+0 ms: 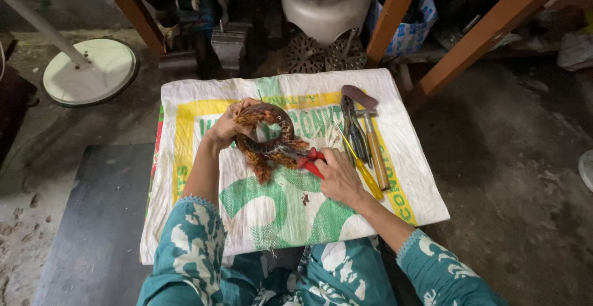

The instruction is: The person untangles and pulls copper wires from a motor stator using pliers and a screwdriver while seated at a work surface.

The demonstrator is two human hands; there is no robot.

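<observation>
The stator (267, 134), a dark metal ring with tangled copper wire, is at the middle of the white sack (395, 176) which is spread on the floor. The left hand (230, 125) holds the stator at its left rim, fingers closed around the edge. The right hand (336, 176), just right of the stator, has its fingers clamped on red-handled pliers (307, 158), and their tip reaches into the wire. Further right of the stator lie a yellow screwdriver (360, 169), dark cutters (353, 127) and a hammer (370, 139), close together. Far left of the stator stands a white round base (92, 71).
</observation>
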